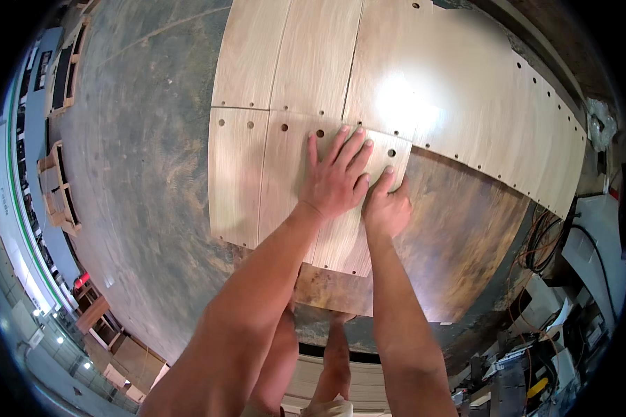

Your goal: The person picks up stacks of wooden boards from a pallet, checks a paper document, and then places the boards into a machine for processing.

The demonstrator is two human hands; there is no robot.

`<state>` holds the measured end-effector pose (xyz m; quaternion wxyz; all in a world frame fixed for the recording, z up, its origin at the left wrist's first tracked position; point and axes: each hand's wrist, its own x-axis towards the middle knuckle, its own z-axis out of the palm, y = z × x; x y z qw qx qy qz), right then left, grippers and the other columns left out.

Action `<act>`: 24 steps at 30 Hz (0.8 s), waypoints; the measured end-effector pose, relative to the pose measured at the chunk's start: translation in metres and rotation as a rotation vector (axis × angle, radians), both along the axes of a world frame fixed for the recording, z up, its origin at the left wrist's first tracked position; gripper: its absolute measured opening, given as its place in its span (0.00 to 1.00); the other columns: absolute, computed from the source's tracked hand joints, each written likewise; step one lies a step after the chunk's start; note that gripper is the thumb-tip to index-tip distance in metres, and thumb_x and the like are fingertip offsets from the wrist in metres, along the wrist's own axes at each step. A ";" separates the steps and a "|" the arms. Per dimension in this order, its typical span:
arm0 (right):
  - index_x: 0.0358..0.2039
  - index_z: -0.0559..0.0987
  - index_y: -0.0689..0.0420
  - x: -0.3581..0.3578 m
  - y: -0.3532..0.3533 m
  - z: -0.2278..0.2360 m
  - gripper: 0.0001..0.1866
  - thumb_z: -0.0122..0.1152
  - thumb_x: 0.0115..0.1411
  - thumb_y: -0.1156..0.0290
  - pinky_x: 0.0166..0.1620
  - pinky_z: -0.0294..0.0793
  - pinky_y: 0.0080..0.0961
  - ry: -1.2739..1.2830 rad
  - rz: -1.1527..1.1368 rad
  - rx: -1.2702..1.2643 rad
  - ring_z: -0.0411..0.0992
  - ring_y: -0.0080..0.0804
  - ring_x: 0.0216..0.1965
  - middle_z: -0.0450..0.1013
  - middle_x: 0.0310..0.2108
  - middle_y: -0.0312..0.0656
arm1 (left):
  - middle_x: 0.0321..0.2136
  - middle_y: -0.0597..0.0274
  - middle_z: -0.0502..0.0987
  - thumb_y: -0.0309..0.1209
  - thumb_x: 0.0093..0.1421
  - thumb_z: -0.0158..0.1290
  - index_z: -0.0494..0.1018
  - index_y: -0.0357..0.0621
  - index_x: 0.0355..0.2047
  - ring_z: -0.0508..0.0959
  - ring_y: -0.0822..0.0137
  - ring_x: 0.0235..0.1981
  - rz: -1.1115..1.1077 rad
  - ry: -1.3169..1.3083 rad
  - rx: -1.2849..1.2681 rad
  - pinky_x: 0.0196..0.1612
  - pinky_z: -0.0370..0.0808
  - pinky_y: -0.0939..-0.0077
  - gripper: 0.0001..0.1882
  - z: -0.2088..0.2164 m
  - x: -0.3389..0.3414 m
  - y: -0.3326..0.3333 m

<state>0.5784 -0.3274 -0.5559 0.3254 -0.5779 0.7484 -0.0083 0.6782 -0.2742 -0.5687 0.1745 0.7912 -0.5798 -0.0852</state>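
A pale wood-grain panel with dark round holes near its ends lies in the near row, at the right end. My left hand rests palm down with fingers spread across its upper part, reaching toward the seam with the far row. At the panel's right edge is my right hand, its thumb on top and its other fingers curled at the edge, partly hidden. Two similar panels, a middle panel and a left panel, lie alongside. Beyond them a far row of panels meets their upper ends.
A stained brown board lies under the panels at right. Grey worn floor stretches left, with wooden pallets along its edge. Cables and cluttered scrap lie at the right. A bright reflection and blur obscure part of the far panels.
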 end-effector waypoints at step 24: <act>0.37 0.74 0.57 -0.755 0.652 0.158 0.12 0.56 0.64 0.60 0.27 0.72 0.26 -0.023 -0.216 0.775 0.68 0.24 0.26 0.76 0.34 0.37 | 0.38 0.41 0.75 0.36 0.62 0.50 0.71 0.35 0.48 0.75 0.44 0.41 0.092 0.613 0.386 0.47 0.72 0.58 0.19 0.108 -0.171 0.232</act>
